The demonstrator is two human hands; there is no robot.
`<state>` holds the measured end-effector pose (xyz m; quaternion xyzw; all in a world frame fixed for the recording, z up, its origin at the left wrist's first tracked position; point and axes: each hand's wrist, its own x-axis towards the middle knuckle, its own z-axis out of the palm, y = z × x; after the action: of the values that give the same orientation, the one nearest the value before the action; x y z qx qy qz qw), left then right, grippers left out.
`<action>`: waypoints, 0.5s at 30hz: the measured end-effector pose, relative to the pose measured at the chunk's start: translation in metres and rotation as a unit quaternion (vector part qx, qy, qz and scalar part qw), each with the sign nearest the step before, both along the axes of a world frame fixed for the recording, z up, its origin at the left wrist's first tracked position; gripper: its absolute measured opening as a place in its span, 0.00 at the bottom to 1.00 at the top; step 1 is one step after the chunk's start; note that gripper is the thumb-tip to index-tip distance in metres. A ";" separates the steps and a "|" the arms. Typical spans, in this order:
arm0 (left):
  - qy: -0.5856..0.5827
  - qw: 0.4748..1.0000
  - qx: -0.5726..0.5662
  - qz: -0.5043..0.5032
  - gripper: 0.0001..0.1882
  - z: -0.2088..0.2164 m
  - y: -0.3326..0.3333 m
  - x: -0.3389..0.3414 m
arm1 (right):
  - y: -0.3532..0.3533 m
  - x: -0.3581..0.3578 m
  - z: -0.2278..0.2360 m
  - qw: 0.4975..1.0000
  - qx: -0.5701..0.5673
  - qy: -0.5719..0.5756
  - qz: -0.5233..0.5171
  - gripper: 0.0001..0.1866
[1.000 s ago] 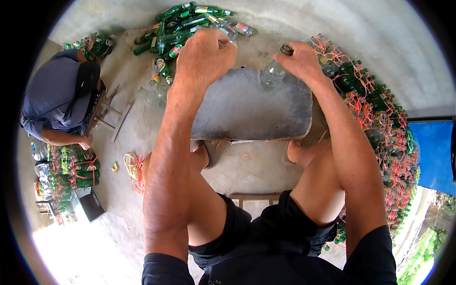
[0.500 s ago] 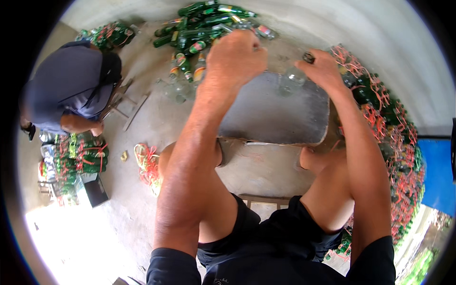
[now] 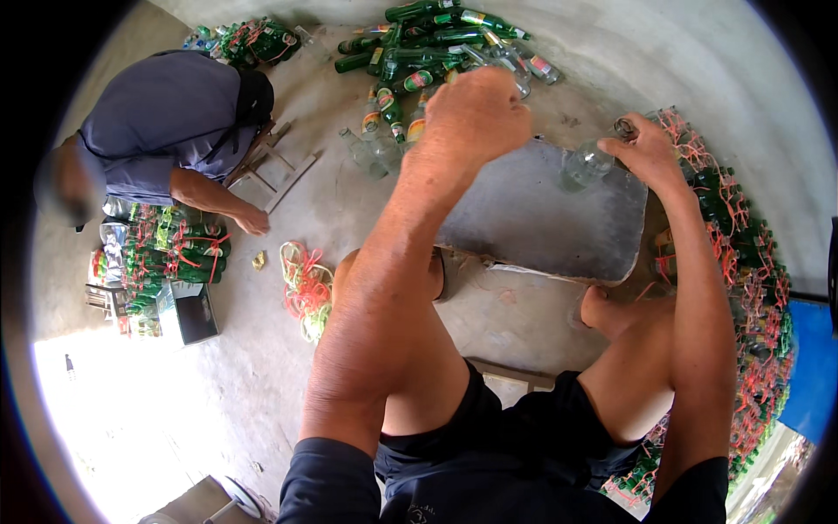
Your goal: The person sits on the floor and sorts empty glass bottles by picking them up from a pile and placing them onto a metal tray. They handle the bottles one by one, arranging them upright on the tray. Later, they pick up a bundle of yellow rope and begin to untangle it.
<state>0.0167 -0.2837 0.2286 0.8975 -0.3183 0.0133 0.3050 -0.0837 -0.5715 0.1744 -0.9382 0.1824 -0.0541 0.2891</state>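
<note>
"Clear glass is what I see first. Is that a bottle (image 3: 587,168)?"

"Yes. The person's right hand (image 3: 648,155) has it near the top. The thumb and fingers are clamped on it, so that grip is snug. The bottle leans, and its bottom is over the far right part of the grey tabletop (image 3: 541,218)."

"Does it touch?"

"I can't tell from where I stand."

"And the left hand (image 3: 482,118)?"

"It's up by the far left corner of the tabletop. The back of the hand hides the fingers. I can't tell if that grip is apart, together or clamped on something."

"What's past it?"

"A big pile of green bottles (image 3: 425,56), lying on the floor (image 3: 262,393). Some clear bottles (image 3: 371,155) are near the left wrist."

"I see string too!"

"Lots. A messy heap of red and yellow string (image 3: 305,284) lies near the left knee. On the right, a long stack of bottles (image 3: 758,332) is tied with red string."

"Who's on the left?"

"A co-worker (image 3: 170,122) in a blue-grey shirt, bending beside 1 wooden stool frame (image 3: 292,185). Tied green bottles (image 3: 205,262) are close by."
</note>
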 end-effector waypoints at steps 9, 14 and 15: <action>0.077 0.997 0.019 0.002 0.15 -0.012 0.087 0.075 | 0.022 -0.026 0.038 0.994 -0.096 0.047 -0.020 0.37; 0.186 0.976 0.046 0.102 0.15 -0.044 0.116 0.105 | 0.014 -0.047 0.051 0.991 -0.124 0.050 -0.025 0.36; 0.200 0.973 0.043 0.107 0.15 -0.054 0.115 0.110 | 0.012 -0.052 0.053 0.990 -0.131 0.051 -0.027 0.36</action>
<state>0.1270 -0.1683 0.1743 0.9231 -0.1533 -0.1479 0.3202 -0.1355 -0.5593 0.2271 -0.9642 0.2138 -0.0371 0.1524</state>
